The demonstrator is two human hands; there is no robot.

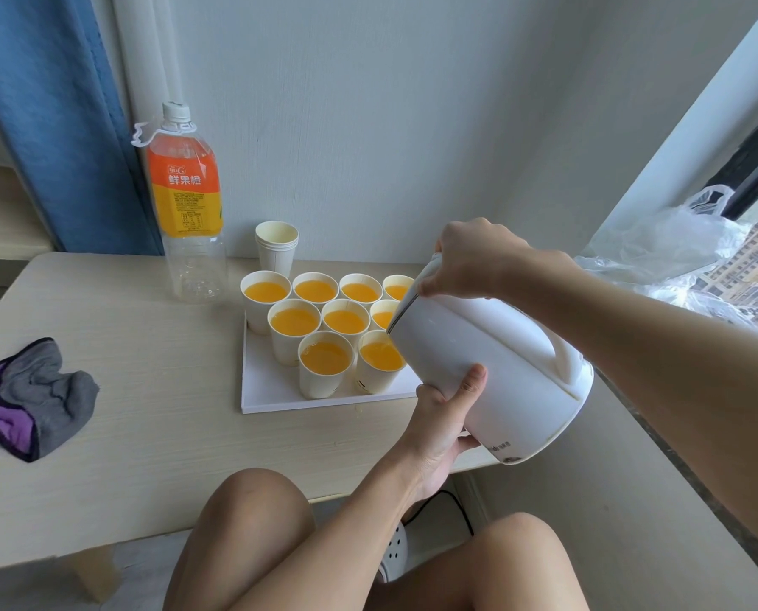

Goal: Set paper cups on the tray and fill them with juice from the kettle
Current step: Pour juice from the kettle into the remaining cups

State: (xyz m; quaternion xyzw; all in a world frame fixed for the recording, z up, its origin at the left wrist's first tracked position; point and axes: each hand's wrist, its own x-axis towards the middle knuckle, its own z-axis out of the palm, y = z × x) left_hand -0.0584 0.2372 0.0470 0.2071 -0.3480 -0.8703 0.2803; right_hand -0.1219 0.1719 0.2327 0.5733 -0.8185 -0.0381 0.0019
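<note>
A white tray (271, 396) on the pale wooden table holds several paper cups filled with orange juice, such as the front-left cup (325, 366). The white kettle (500, 372) is tipped steeply to the left, its mouth over the front-right cup (379, 363). My right hand (469, 262) presses on the kettle's open lid at the top. My left hand (445, 416) cradles the kettle's underside, thumb against its side. A stack of empty paper cups (276, 246) stands behind the tray.
A nearly empty orange juice bottle (188, 205) stands left of the cup stack by the wall. A grey and purple cloth (29, 399) lies at the table's left edge. Clear plastic bags (672, 249) sit on the window sill at right. My bare knees are below the table.
</note>
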